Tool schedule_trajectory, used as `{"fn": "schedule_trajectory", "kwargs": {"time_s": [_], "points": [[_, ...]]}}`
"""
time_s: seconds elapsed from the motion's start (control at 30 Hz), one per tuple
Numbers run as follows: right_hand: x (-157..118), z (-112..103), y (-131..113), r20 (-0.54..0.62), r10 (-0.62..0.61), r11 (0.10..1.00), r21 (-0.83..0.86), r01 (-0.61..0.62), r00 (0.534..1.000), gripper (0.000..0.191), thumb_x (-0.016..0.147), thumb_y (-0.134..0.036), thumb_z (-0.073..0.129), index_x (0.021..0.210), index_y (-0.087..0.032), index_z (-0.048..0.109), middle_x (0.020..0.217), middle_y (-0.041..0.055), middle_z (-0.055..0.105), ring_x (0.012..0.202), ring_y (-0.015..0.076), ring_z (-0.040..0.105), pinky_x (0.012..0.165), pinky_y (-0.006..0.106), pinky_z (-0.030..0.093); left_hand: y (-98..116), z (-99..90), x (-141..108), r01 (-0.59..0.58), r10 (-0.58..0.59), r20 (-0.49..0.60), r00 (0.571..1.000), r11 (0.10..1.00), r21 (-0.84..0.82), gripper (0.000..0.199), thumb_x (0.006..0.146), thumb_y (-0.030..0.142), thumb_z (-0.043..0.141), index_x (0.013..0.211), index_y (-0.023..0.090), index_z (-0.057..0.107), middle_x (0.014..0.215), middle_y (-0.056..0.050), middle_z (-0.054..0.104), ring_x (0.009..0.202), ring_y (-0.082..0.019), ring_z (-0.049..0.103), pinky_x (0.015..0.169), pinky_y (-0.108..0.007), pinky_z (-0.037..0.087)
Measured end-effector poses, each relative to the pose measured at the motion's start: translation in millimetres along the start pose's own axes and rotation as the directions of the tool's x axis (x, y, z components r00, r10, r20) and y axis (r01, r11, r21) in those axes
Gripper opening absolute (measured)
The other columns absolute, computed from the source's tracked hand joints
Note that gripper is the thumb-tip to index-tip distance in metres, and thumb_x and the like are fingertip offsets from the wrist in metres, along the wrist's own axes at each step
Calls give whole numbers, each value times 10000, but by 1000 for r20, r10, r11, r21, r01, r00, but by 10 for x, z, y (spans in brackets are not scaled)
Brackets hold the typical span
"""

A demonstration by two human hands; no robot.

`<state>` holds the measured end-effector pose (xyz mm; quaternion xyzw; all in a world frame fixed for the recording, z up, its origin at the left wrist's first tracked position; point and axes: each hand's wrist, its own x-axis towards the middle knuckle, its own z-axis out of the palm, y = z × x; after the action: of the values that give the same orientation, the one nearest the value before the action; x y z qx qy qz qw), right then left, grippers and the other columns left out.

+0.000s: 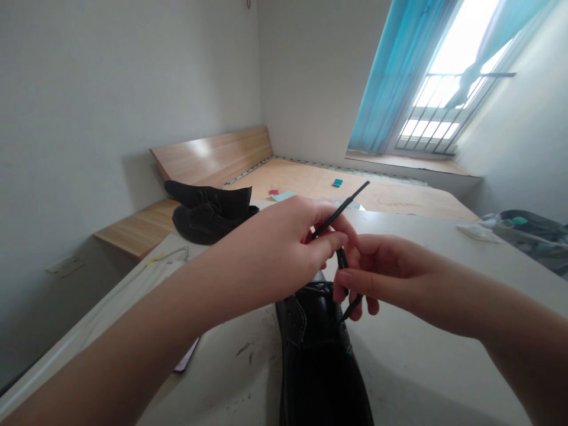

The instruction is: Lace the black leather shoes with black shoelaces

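Above one black shoe point(317, 355), two hands point(326, 239) point(355, 284) together pinch one lace point(339, 216).

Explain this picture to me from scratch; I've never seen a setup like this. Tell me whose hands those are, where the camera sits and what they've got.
There is no robot here: the left hand and right hand are a person's own, both bare. The only picture comes from a camera worn on that person's head, looking forward and down, so the forearms enter from the lower corners.

Both hands pinch a black lace above a black shoe, which stands on a pale table. Farther back on the left lies more black footwear. Beneath the left forearm, the edge of something thin and purplish shows; I can't tell what it is. Beyond the table is a wooden surface with a small teal item on it.
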<state>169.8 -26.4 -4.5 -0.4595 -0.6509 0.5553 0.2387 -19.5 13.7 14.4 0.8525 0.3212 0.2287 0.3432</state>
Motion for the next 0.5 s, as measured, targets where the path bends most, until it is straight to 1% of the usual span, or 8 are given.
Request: {"fn": "schedule_trajectory", "kwargs": {"time_s": [0.17, 0.27, 0.4, 0.43, 0.5], "points": [[-18, -7, -10, 8, -12, 1000, -26, 13, 1000, 211, 881, -402, 653, 871, -198, 602, 796, -4, 669, 670, 109, 629, 586, 209, 489, 16, -19, -6, -17, 17, 1, 1000, 999, 46, 190, 905, 238, 494, 883, 218, 682, 757, 12, 691, 670, -132, 610, 559, -244, 420], [-16, -16, -5, -1, -15, 998, -68, 15, 1000, 279, 899, -470, 605, 847, -197, 584, 813, 10, 673, 674, 121, 637, 581, 223, 492, -21, -27, -26, -20, 20, 8, 1000, 999, 46, 250, 941, 263, 437, 914, 214, 680, 772, 9, 689, 683, -132, 622, 559, -247, 427], [-30, -110, 5, -73, 5, 978, -210, -20, 997, 391, 875, -569, 587, 765, -193, 586, 784, 28, 684, 686, 144, 632, 591, 248, 495, -135, -18, -49, 8, -10, -64, 998, 999, -38, 316, 980, 295, 364, 1140, 255, 633, 816, 11, 697, 706, -134, 647, 562, -250, 454], [-39, -156, 5, -88, 2, 970, -241, -23, 996, 401, 873, -580, 582, 771, -194, 607, 794, 36, 692, 699, 155, 637, 595, 258, 499, -154, -19, -48, 13, -18, -96, 995, 998, -55, 320, 982, 290, 363, 1156, 258, 629, 843, 7, 701, 733, -135, 653, 590, -252, 471], [-63, -270, 1, -123, -24, 964, -266, -9, 992, 406, 866, -591, 581, 797, -197, 651, 825, 52, 709, 712, 175, 649, 597, 279, 501, -155, -32, -37, 8, -25, -164, 986, 995, -103, 302, 986, 292, 382, 1127, 244, 644, 893, -7, 698, 817, -140, 659, 677, -262, 499]]}}
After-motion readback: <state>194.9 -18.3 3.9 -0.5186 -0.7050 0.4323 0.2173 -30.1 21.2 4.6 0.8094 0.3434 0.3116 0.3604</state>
